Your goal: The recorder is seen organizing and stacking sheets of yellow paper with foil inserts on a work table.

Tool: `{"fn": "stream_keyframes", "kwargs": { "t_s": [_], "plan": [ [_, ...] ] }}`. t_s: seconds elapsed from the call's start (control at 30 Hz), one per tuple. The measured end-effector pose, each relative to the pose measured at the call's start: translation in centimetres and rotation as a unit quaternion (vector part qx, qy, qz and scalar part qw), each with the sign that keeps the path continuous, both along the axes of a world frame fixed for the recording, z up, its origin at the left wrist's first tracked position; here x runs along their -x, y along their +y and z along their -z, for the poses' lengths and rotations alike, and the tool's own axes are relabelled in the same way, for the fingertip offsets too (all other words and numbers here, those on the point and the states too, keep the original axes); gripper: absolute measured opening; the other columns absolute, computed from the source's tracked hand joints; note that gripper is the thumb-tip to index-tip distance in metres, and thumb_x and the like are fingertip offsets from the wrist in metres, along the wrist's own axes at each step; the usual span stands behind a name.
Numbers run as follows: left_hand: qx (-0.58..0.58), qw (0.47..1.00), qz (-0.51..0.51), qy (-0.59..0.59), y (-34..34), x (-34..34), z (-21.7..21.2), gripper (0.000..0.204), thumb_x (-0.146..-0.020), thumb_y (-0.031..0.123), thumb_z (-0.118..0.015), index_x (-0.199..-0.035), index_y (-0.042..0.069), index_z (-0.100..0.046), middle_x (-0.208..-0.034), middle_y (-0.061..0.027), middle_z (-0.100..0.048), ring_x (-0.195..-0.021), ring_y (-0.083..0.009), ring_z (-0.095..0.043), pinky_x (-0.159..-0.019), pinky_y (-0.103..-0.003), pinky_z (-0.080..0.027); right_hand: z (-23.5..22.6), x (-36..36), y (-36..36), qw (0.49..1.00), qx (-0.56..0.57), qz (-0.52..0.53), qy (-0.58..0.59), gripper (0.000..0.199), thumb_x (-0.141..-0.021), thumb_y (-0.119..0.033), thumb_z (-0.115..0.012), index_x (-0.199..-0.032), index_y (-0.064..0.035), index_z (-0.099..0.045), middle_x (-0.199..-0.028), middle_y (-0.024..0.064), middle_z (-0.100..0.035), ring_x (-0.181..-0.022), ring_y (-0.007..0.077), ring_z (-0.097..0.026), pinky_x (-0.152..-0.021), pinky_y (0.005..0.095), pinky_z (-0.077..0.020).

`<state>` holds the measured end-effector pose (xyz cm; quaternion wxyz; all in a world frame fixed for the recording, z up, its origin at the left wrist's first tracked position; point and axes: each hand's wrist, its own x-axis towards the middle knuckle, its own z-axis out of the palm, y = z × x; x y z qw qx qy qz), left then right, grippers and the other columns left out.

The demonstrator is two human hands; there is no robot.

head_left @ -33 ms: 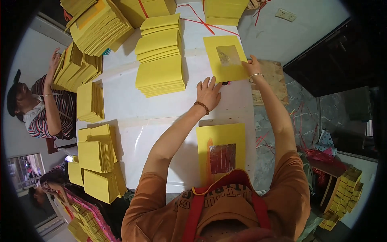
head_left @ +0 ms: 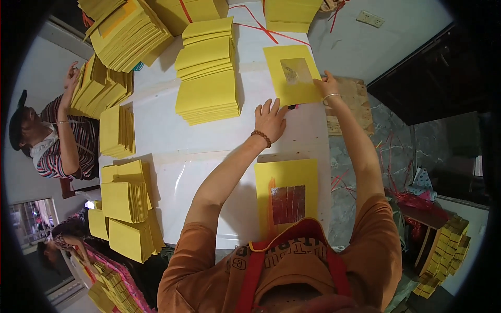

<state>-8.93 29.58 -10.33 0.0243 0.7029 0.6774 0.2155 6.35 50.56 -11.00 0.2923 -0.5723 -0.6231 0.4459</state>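
right grip [head_left: 329, 86], narrow, seems to pinch a yellow sheet [head_left: 293, 75] lying to its left; left grip [head_left: 270, 123], spread wide, is near the sheet's corner. likely positioning; next calls for steady edge control.

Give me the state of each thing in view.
Far sheet, flat, unfolded.
Near sheet, flat, streaked orange.
Left hand, open, fingers spread.
Right hand, at far sheet's edge, grip unclear.
Middle stacks, unbound, overlapping.
Red straps, loose, crossing.
Socket, nothing plugged in.
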Motion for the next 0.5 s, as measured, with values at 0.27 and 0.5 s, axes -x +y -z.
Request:
{"fn": "stream_keyframes", "kwargs": {
  "t_s": [0.27,0.5],
  "plan": [
    [-0.017,1.000,0.018,0.014,-0.6,0.7,0.4,0.048,-0.077,0.023,-0.060,-0.123,0.014,-0.047,-0.131,-0.0124,-0.038,-0.123,-0.0326,-0.031,-0.097,-0.048,-0.024,-2.3,-0.7,-0.2,0.965,0.209,-0.083,0.137,0.032,-0.083,-0.010,-0.058,-0.113,-0.0028,-0.052,-0.097,0.0058,-0.060,-0.080,0.0155,-0.059,-0.070,0.0286,-0.0476],
    [0.019,0.939,-0.024,-0.342,0.6,1.8,0.4,0.063,-0.077,0.027,-0.059,-0.132,0.007,-0.034,-0.131,-0.0148,-0.041,-0.121,-0.0291,-0.035,-0.101,-0.040,-0.018,-1.3,-0.7,-0.7,0.958,0.159,-0.062,0.229,0.032,-0.086,-0.013,-0.055,-0.116,-0.0048,-0.051,-0.100,0.0056,-0.059,-0.087,0.0153,-0.057,-0.075,0.0292,-0.0461]
  ]
}}
